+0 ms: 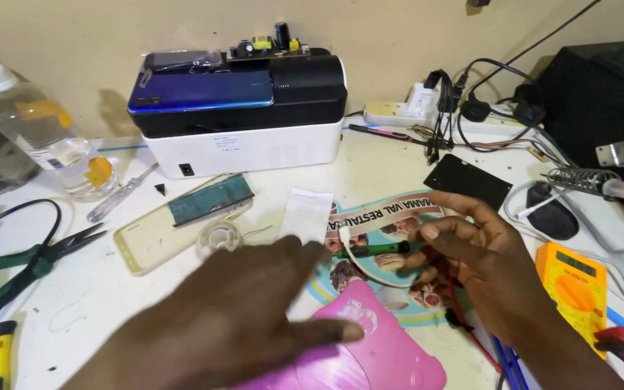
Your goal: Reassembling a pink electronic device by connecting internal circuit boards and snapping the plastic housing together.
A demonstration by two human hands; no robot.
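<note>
Indoors, cluttered white worktable (74, 303) against beige wall (399, 36), left hand (232, 325) spread open, right hand (471, 260) pinching white cable (359, 263).

White-labelled clear bottle (37, 130) far left (yellow meter's grey screen (575, 264) right).

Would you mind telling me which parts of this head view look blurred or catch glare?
Head view: the left hand is motion-blurred and soft-edged; the right hand on the white cable is sharper; glare streaks the blue phone atop the printer.

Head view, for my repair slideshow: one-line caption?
Right hand holds a white cable; left hand hovers above a pink case.
</note>
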